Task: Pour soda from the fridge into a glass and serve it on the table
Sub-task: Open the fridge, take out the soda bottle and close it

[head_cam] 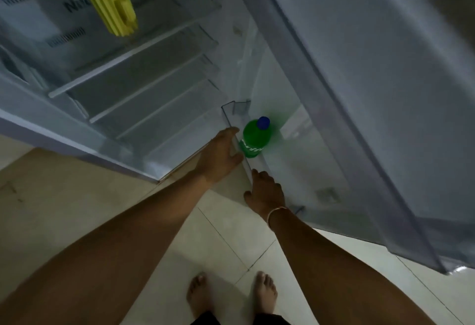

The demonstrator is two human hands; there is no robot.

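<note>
Now, fridge door (359,93): swung open.
Soda bottle (254,137): green, blue cap, upright in the bottom door shelf (231,121).
Left hand (219,155): fingers relaxed, reaching at the shelf's clear front, holding nothing.
Right hand (266,192): fingers loosely bent by the shelf rim, empty.

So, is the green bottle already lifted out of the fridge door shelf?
No, the green bottle stands upright in the door shelf, ungripped.

hidden: soda bottle (253,142) base behind door bin (237,142) wall; cut off: yellow jug (109,3) top
</note>
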